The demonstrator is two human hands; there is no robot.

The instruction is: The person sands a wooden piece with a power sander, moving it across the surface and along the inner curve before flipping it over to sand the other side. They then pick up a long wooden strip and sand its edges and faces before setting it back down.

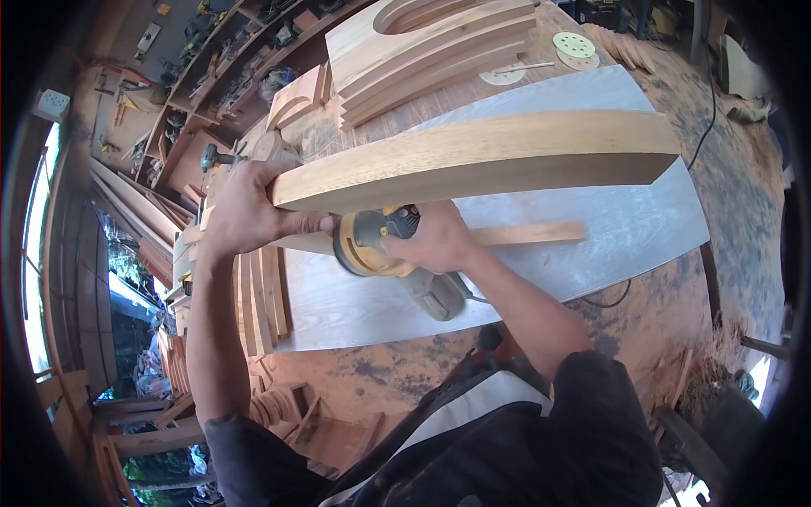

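My left hand point(245, 209) is closed around the near-left end of a long, gently curved wooden board point(473, 139), with the thumb along its underside. The board is raised above the bench and slants up to the right. Beneath it, my right hand point(439, 237) grips a yellow and black orbital sander point(365, 245). The sander is tipped on its side, its round pad end toward my left thumb and its dust canister point(439, 297) pointing toward me. A pale grey sheet point(338, 308) lies under both hands, with a thin wooden strip point(532, 234) on it.
Stacked curved wooden pieces point(439, 63) lie at the back of the dusty bench point(372, 372), near perforated sanding discs point(574, 46). More wooden strips point(258, 296) sit at the left edge. A cordless drill point(218, 157) and tool shelves point(198, 106) are behind; a cord point(708, 127) runs along the right.
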